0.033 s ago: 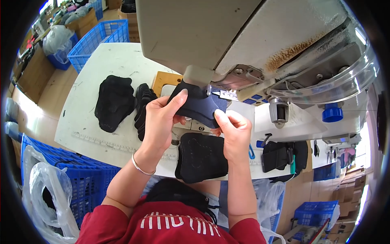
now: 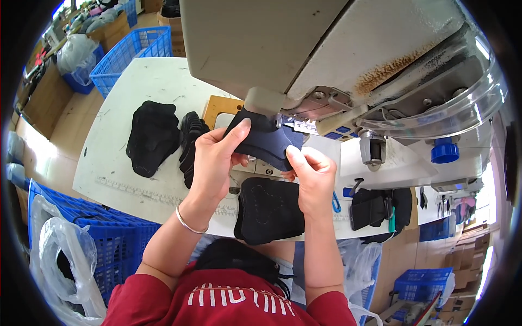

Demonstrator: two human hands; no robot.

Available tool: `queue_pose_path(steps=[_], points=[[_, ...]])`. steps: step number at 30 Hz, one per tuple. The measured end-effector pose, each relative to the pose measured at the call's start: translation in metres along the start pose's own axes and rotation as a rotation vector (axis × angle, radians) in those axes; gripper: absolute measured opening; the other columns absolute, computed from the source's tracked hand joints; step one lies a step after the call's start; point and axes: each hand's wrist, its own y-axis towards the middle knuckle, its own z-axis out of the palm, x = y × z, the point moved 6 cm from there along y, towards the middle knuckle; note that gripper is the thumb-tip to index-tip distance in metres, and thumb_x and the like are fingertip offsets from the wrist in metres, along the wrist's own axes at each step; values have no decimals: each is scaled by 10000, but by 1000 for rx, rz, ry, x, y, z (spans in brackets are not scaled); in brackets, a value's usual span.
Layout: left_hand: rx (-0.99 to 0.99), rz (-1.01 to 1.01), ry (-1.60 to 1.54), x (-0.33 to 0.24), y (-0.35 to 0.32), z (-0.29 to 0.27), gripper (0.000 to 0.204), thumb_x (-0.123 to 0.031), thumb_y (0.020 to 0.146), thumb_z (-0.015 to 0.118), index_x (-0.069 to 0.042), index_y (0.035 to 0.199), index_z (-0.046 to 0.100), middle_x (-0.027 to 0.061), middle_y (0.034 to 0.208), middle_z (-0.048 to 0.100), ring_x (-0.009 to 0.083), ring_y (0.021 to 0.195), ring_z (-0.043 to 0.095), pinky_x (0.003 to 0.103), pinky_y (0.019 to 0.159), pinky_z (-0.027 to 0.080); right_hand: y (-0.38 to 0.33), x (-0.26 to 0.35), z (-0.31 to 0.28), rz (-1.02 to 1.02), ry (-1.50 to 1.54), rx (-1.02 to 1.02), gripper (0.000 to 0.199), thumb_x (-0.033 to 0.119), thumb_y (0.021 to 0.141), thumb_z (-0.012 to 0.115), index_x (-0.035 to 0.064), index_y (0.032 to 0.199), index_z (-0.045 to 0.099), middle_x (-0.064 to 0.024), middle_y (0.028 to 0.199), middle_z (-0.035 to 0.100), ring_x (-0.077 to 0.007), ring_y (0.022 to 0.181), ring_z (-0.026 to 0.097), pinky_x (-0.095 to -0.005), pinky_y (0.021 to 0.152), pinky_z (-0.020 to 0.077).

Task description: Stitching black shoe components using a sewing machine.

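Dark fabric piece (image 2: 265, 142), navy and black, curved along its near edge: located beneath the head of a pale sewing machine (image 2: 239, 46), stretched between two hands. Its left side is gripped by the left hand (image 2: 213, 155), thumb laid on top; its near right corner is pinched by the right hand (image 2: 317, 176). The fingers (image 2: 238, 132) of both are closed on the fabric; those underneath are partly hidden. Whether the needle touches the piece cannot be told. On the white worktop (image 2: 106, 149), left: one black padded piece (image 2: 152, 136), with a black ridged item (image 2: 192, 142) just beside it. Near edge, between the forearms: a second black padded piece (image 2: 270, 211). Beside the machine's near left: a mustard-coloured plate (image 2: 212, 111), partly covered. Right of the right forearm: a blue loop-shaped tool (image 2: 336, 204) and a dark flat rectangular object (image 2: 360, 215). Beyond the worktop, far left: a blue crate (image 2: 106, 69).
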Motion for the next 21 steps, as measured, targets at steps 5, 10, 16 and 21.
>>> queue_pose_path(steps=[5, 10, 16, 21], points=[[-81, -140, -149, 20, -10, 1, 265, -268, 917, 613, -22, 824, 641, 40, 716, 635, 96, 506, 555, 221, 437, 417, -1, -2, 1, -17, -3, -53, 146, 123, 850, 686, 1, 772, 668, 0, 702, 606, -56, 581, 556, -211, 541, 483], [-18, 12, 167, 14, -24, 20, 370, -261, 823, 733, -58, 570, 556, -9, 509, 530, 42, 425, 473, 195, 398, 343, -2, -1, 6, -32, -23, -72, 153, 111, 863, 668, 1, 757, 657, 10, 706, 597, -45, 599, 553, -207, 556, 499], [7, -12, 193, 5, -15, 21, 315, -219, 812, 734, -34, 602, 591, 2, 540, 550, 44, 431, 470, 184, 401, 336, -4, 3, 13, -79, -119, -91, 181, 121, 869, 664, 0, 735, 650, 3, 670, 605, -47, 568, 549, -202, 528, 462], [99, -52, 319, 0, -3, 15, 188, -160, 834, 696, -17, 716, 667, 6, 602, 598, 48, 468, 498, 185, 418, 371, -4, 3, 17, -90, -155, -109, 214, 130, 871, 662, -8, 708, 646, -6, 600, 600, -51, 532, 541, -200, 503, 412]])
